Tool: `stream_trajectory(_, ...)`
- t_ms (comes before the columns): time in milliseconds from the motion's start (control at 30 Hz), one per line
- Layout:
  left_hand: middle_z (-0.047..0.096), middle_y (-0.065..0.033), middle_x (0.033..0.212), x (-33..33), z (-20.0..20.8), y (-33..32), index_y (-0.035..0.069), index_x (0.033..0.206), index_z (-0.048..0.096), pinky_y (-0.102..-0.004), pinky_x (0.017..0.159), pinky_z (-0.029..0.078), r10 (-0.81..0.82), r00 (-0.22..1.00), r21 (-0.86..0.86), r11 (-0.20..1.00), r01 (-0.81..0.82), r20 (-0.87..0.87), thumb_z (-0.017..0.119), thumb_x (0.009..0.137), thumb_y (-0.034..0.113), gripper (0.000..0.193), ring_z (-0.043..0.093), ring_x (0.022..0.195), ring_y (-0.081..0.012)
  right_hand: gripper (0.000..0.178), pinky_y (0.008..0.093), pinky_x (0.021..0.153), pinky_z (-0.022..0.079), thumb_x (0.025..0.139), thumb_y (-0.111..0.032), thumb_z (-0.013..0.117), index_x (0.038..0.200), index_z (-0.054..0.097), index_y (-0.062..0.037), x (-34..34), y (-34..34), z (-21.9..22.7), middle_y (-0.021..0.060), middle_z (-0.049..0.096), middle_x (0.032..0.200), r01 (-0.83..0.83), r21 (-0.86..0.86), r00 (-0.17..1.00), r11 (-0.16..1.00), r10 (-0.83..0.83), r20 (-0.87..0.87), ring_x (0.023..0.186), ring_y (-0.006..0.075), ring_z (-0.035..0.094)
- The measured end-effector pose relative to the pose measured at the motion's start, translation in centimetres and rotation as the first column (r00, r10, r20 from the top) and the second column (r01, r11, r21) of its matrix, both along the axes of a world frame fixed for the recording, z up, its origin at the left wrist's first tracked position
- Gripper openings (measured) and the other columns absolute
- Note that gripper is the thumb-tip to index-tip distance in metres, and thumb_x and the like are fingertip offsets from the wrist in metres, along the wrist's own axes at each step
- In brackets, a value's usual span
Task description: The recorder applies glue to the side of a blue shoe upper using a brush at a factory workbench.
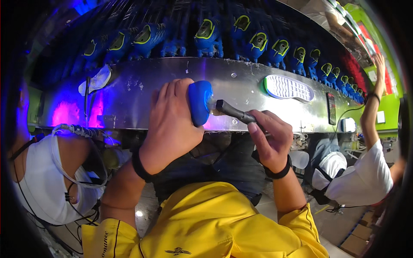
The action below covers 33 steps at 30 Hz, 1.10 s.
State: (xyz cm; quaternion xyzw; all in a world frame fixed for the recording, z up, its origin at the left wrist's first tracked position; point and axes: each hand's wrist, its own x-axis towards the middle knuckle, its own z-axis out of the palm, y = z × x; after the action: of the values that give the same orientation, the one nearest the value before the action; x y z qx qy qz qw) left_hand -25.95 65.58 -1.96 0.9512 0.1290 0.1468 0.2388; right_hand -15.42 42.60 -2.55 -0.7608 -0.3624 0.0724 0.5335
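Note:
My left hand [174, 118] is closed around a blue shoe upper [199, 103], held up over the front of the metal bench. Only its smooth, rounded end shows; the hand hides the rest. A brush [235, 112] with a dark, bent handle is pinched between the thumb and fingers of my right hand [273, 137]. Its pale bristles meet the upper's right side. A white sole [289, 88] with a ridged face and a green and violet edge lies on the bench to the right. Farther left rests another pale sole [97, 81].
Behind the metal bench [172, 64], several blue shoes [208, 35] with yellow-green collars stand in a row on a dark line. A phone [331, 109] lies at right. People in white sit on both sides, one person's arm [371, 103] reaching toward the line.

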Motion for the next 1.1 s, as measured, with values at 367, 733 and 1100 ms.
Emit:
stream_trajectory(367,0.069,-0.0254,0.117,1.5,0.5,4.2,-0.002,0.127,0.061,-0.0503,0.100,0.054,-0.053,0.991,-0.173,0.984,0.032,-0.119,0.085,0.070,0.010,0.063,0.067,0.112,-0.0462,0.023,0.0323,0.065,0.049,0.095,-0.009,0.075,0.114,0.077,0.0051,0.3,4.9,-6.3,0.0151,0.070,0.082,-0.029,0.232,0.990,0.972,0.060,-0.126,0.069,0.0213,0.065)
stream_trajectory(733,0.068,-0.0209,0.133,1.1,-0.3,7.1,0.000,0.151,0.044,-0.0432,0.105,0.055,0.003,0.950,-0.224,0.972,-0.077,-0.313,0.094,0.071,0.011,0.094,0.068,0.124,-0.0340,0.023,0.0367,0.067,0.053,0.095,-0.012,0.078,0.113,0.078,0.0020,-2.7,5.0,-10.0,0.0171,0.073,0.085,0.120,0.114,0.983,0.986,-0.102,-0.154,0.072,0.0293,0.071)
stream_trajectory(1100,0.060,-0.0146,0.150,-3.7,-5.0,6.1,-0.001,0.170,0.026,-0.0368,0.113,0.050,0.062,0.997,-0.767,0.641,-0.008,0.042,0.087,0.086,0.013,0.105,0.062,0.131,-0.0198,0.025,0.0307,0.066,0.050,0.100,-0.015,0.076,0.117,0.077,0.0033,-3.9,2.1,-6.3,0.0144,0.073,0.082,0.137,0.045,0.896,0.990,-0.105,-0.432,0.070,0.0137,0.064)
